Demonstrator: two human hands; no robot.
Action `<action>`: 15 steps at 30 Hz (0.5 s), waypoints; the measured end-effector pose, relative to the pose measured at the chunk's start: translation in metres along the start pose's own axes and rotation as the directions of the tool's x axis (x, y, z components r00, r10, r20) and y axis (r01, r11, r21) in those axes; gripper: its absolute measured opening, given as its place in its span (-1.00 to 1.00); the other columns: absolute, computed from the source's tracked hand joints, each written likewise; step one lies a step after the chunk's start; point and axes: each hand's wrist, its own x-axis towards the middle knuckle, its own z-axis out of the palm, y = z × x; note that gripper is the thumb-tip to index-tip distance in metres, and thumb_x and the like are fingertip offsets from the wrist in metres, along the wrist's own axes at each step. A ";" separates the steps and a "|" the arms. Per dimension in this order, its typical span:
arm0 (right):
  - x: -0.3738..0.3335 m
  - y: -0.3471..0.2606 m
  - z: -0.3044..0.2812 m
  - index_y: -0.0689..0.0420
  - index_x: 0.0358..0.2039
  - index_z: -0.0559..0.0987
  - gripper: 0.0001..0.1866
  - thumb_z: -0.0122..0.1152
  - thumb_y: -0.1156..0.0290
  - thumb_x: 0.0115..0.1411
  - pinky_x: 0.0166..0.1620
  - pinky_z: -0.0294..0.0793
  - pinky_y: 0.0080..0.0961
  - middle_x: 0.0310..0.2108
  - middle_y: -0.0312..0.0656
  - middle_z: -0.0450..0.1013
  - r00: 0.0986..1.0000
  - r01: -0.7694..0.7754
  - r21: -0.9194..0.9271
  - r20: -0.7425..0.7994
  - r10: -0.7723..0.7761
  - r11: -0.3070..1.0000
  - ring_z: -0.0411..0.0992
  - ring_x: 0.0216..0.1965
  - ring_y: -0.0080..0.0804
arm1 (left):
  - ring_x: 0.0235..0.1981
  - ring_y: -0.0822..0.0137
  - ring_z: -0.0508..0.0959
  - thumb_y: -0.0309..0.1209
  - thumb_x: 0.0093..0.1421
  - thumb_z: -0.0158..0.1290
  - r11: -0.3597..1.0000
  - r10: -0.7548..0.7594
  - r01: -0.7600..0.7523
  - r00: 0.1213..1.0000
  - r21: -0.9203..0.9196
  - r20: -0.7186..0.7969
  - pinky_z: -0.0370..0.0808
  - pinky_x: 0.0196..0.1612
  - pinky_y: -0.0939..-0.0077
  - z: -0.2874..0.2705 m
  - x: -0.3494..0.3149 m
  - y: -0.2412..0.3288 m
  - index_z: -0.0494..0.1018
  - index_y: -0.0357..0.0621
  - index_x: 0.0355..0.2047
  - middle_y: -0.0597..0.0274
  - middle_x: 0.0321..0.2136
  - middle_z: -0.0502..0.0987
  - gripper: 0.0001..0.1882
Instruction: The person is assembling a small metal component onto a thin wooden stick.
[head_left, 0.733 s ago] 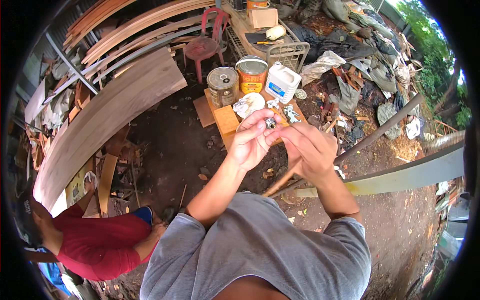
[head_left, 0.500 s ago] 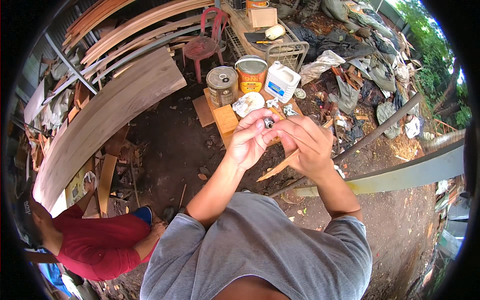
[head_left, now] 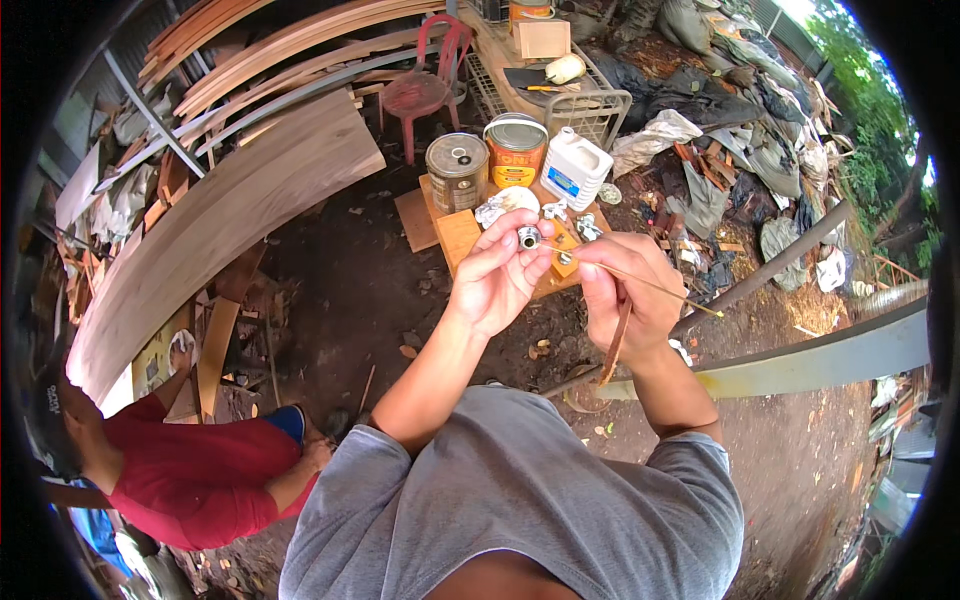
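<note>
My left hand (head_left: 490, 285) is closed, its thumb and fingers pinching a small round metal fitting (head_left: 529, 238) with a dark hole turned upward. Close by on the right, my right hand (head_left: 640, 300) pinches a thin stick (head_left: 680, 294), whose near tip points at the fitting; whether it touches is too small to tell. A flat brown wood strip (head_left: 617, 345) also sticks out below the right hand's fingers. Under both hands is a low wooden bench (head_left: 455, 245) with small metal parts (head_left: 563, 240), partly hidden by my fingers, and a crumpled white cloth (head_left: 512, 200).
A grey can (head_left: 458, 190), an orange can (head_left: 515, 160) and a white jug (head_left: 576, 168) stand at the bench's back. A long plank (head_left: 230, 230) lies left, beside a person in red (head_left: 200, 480) holding a white rag. A red chair (head_left: 415, 95) stands behind; a metal bar (head_left: 765, 270) slants at right.
My hands have moved slightly apart. The fitting has shifted left and its hole now shows more. The wood strip in my right hand has swung to point steeply downward, and the thin stick shows clearly.
</note>
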 end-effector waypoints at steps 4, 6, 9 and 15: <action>0.004 0.001 0.002 0.20 -0.34 0.62 -0.88 0.26 0.59 0.05 -0.51 0.39 -0.56 -0.43 -0.15 0.52 0.999 0.052 -0.003 -0.007 -0.052 0.999 0.46 -0.53 -0.40 | -0.09 0.18 0.60 -0.48 0.32 -0.06 1.000 0.008 -0.007 1.000 -0.011 0.006 0.55 0.05 0.42 -0.002 0.000 0.001 0.37 -0.26 0.05 -0.08 -0.05 0.48 -0.70; 0.005 0.001 0.003 0.24 -0.35 0.61 -0.90 0.24 0.61 0.07 -0.55 0.31 -0.61 -0.45 -0.11 0.52 0.996 0.086 0.009 -0.016 -0.085 0.996 0.40 -0.57 -0.45 | -0.10 0.19 0.60 -0.48 0.32 -0.05 1.000 0.012 -0.013 1.000 -0.006 -0.006 0.56 0.05 0.42 -0.001 -0.001 0.001 0.38 -0.27 0.04 -0.07 -0.05 0.48 -0.70; 0.006 0.000 0.002 0.23 -0.35 0.61 -0.90 0.24 0.62 0.07 -0.54 0.33 -0.60 -0.45 -0.11 0.52 0.997 0.083 -0.013 0.008 -0.083 0.996 0.42 -0.56 -0.43 | -0.09 0.19 0.60 -0.48 0.32 -0.06 1.000 0.021 -0.021 1.000 0.010 0.000 0.57 0.04 0.41 0.000 -0.001 0.002 0.38 -0.26 0.03 -0.06 -0.05 0.49 -0.71; 0.007 0.005 0.003 0.20 -0.35 0.62 -0.87 0.27 0.61 0.03 -0.52 0.42 -0.54 -0.45 -0.14 0.52 0.984 0.170 -0.032 0.054 -0.168 0.985 0.49 -0.53 -0.38 | -0.09 0.22 0.59 -0.49 0.31 -0.02 0.999 0.025 -0.025 1.000 0.030 0.010 0.57 0.05 0.41 0.000 0.001 0.001 0.39 -0.25 0.03 -0.03 -0.06 0.50 -0.71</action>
